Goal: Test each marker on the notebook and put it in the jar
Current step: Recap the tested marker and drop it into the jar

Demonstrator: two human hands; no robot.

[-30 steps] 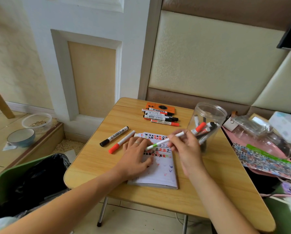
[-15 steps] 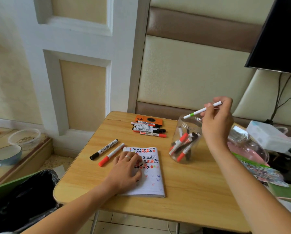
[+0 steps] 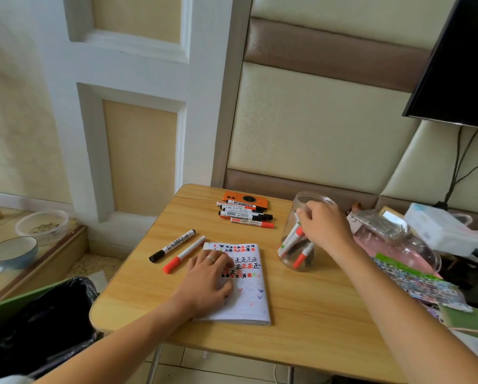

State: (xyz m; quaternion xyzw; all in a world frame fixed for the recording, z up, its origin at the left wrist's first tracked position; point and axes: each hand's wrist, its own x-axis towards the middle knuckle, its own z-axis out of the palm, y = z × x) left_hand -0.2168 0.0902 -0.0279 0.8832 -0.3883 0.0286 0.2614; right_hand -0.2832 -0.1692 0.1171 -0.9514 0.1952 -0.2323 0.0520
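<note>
A notebook with coloured test marks lies open on the wooden table. My left hand rests flat on its left page. A clear plastic jar stands to the right with several orange-capped markers inside. My right hand is at the jar's mouth, fingers curled on the upper end of a green marker that slants down inside the jar. A black marker and an orange marker lie left of the notebook. Several more markers are piled at the back.
An orange case lies behind the marker pile. Pink and clear clutter and patterned paper crowd the table's right edge. A green bin with a black bag stands at the lower left. Bowls sit on the floor step.
My right hand lifted the green marker from the notebook, carried it above the jar, then lowered it into the jar's mouth. My left hand stayed on the notebook.
</note>
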